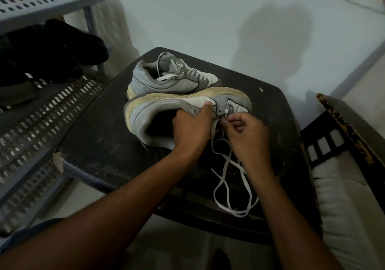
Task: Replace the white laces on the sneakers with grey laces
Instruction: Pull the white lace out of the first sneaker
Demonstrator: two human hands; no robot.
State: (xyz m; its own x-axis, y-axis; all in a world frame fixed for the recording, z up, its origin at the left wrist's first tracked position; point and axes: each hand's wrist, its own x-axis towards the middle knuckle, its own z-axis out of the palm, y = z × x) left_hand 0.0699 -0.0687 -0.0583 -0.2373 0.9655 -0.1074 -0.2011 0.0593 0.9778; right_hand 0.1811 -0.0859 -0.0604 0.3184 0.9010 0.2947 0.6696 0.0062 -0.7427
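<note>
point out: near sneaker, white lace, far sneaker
near sneaker [145,113]: head view, on its grey heel side.
white lace [224,178]: head view, on the loose loop over the table.
far sneaker [145,77]: head view, on its heel panel.

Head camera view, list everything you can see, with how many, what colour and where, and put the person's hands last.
table: one, dark, centre, under the shoes.
near sneaker: one, grey and white with a yellowed sole, tipped on its side at the table's middle.
far sneaker: one, grey and white, upright behind the near one, white lace in its eyelets.
loose lace: one, white, trailing from the near sneaker across the table toward its front edge.
rack: one, blue-grey slotted plastic, left.
dark bundle: one, black, on the rack's shelf; what it is, unclear.
left hand: its grip holds the near sneaker's collar.
right hand: pinches the lace by the eyelets.
</note>
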